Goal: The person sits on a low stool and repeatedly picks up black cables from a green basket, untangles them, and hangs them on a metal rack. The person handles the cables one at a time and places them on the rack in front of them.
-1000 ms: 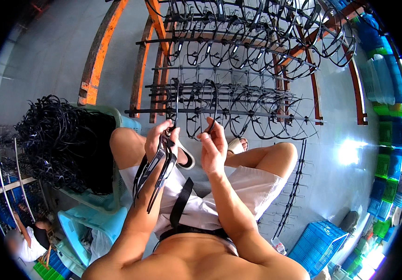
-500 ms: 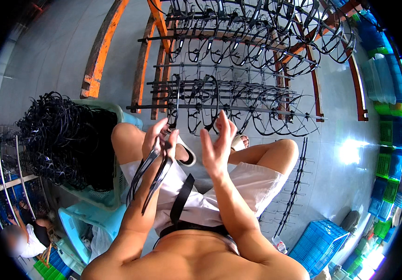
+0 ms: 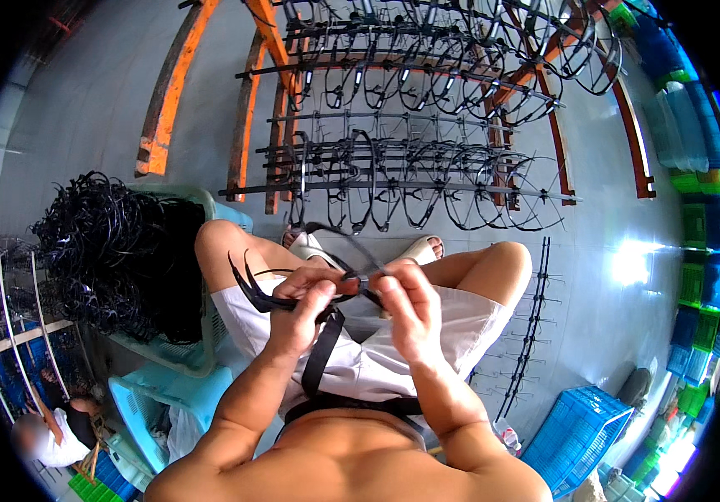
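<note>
Over the lap, both hands (image 3: 360, 305) pinch thin, curved black plastic frames (image 3: 264, 293).

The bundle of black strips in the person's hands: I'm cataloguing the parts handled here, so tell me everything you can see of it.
The bundle of black strips is thin, curved, glossy pieces that look like plastic, tapering to points that fan up and leftward. The left hand grips them together above the lap. The right hand pinches one loose end where both hands meet, and a thin black loop arcs up from there. The exact count cannot be told.
</note>
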### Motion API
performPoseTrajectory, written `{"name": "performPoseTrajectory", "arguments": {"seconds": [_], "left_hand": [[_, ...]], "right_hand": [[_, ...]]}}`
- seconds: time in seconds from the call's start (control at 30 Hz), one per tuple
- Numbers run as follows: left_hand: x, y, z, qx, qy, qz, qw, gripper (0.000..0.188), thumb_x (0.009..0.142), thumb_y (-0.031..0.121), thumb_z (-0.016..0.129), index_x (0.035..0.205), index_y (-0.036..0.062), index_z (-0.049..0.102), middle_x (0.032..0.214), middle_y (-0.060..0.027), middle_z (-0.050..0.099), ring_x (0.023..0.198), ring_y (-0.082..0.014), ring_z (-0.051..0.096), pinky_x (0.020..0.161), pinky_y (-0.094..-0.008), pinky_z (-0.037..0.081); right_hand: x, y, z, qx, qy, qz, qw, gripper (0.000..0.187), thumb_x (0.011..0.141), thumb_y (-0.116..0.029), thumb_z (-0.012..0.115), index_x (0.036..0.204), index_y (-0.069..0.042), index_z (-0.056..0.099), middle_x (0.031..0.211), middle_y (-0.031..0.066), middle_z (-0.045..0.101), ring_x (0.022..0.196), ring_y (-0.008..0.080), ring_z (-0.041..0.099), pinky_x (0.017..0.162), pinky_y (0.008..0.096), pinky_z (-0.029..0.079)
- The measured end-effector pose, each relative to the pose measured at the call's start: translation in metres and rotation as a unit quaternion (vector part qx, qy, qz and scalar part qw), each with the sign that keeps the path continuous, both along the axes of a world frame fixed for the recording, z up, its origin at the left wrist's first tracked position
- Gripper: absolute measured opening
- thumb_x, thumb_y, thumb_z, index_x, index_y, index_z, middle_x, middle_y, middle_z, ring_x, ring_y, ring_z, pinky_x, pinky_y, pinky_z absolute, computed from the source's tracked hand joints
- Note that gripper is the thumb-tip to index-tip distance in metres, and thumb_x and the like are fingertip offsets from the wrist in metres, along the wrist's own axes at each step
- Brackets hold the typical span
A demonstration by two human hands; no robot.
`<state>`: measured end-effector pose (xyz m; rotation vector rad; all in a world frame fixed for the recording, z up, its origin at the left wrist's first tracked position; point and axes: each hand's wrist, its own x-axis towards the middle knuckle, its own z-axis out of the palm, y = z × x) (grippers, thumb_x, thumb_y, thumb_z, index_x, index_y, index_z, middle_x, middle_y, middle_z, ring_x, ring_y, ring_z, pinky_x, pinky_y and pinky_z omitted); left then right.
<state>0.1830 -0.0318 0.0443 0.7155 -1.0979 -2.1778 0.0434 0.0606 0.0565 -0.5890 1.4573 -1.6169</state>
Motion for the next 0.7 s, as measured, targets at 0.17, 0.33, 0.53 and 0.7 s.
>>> {"name": "performPoseTrajectory", "arguments": {"seconds": [0.17,0.33,0.53,0.7], "left_hand": [[-0.017,0.009,-0.011,-0.239,0.059,-0.015,0.969,0.042,0.093,0.002,0.046,0.133,0.0074,0.033,0.074,-0.0028,0.045,0.071,-0.0152,0.048,0.087,-0.0399,0.046],[-0.034,0.008,-0.032,-0.383,-0.287,0.027,0.878,0.051,0.080,0.009,0.069,0.125,0.0007,0.046,0.074,-0.0059,0.046,0.060,-0.0153,0.044,0.056,-0.0287,0.040],[-0.067,-0.014,-0.051,-0.545,-0.326,0.113,0.764,0.040,0.075,0.003,0.072,0.110,-0.0015,0.055,0.077,-0.0101,0.055,0.069,-0.0214,0.057,0.060,-0.0315,0.044],[-0.069,-0.020,-0.050,-0.517,-0.370,0.131,0.761,0.023,0.073,0.003,0.073,0.092,0.0015,0.061,0.084,-0.0114,0.060,0.075,-0.0266,0.060,0.067,-0.0338,0.048]], "right_hand": [[-0.054,0.022,0.025,-0.206,-0.241,-0.186,0.930,0.015,0.094,-0.017,0.043,0.103,-0.005,0.044,0.068,0.0104,0.052,0.043,0.0131,0.043,0.038,0.0215,0.033],[-0.088,0.001,0.005,-0.074,0.074,-0.235,0.966,0.034,0.101,-0.030,0.036,0.110,-0.001,0.051,0.068,0.0049,0.051,0.047,0.0086,0.036,0.043,0.0208,0.030],[-0.094,-0.068,-0.073,-0.042,0.003,-0.153,0.987,0.028,0.102,-0.027,0.037,0.119,-0.006,0.047,0.080,0.0019,0.059,0.053,0.0029,0.039,0.046,0.0178,0.032],[-0.089,-0.080,-0.082,-0.062,-0.062,-0.121,0.989,0.027,0.102,-0.027,0.039,0.117,-0.007,0.049,0.078,0.0015,0.058,0.053,0.0035,0.039,0.046,0.0181,0.032]]}}
